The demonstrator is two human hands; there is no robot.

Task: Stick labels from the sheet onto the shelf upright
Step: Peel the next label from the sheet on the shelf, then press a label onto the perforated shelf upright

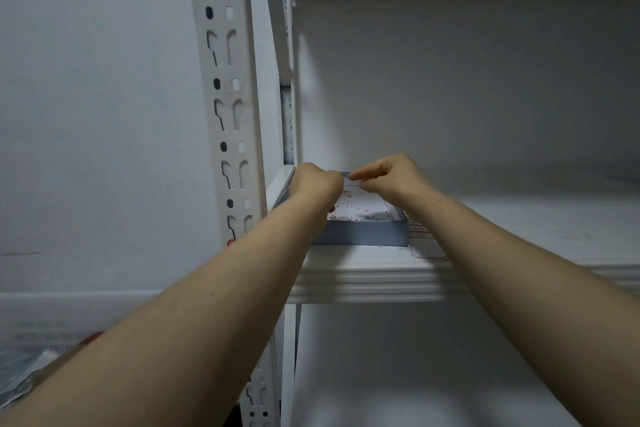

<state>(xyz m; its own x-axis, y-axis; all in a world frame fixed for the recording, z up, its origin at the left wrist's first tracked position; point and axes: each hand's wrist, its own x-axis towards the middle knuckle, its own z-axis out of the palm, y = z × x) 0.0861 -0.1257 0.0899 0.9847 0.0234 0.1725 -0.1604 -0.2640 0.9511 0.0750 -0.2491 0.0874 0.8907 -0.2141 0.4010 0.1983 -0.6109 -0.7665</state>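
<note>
The label sheet (363,203) is seen lying flat inside a shallow grey box (363,234), which is set on the shelf board (367,276) just beside the shelf upright (228,97).

The left hand (317,181) is held over the box's left part with its fingers curled under. Whether anything is gripped, or the sheet merely pinned down, cannot be told, since only the back of the hand is shown. The right hand (389,177) is held over the far end of the box. Its thumb and forefinger are pinched together on what is judged to be the sheet's far edge or a label there; the detail is too small to be sure.

Several things could go wrong from here. If the sheet is not pinned while a label is peeled, the whole sheet may be lifted with it. A label pulled too sharply may be torn or folded onto its own glue. The box is placed near the board's front edge and could be nudged off by the forearms. The loose labels (420,236) lying on the board just right of the box are partly covered by the right forearm and could be swept away.

Besides the sheet, small reddish scraps (367,217) are scattered in the box along its near side.
</note>
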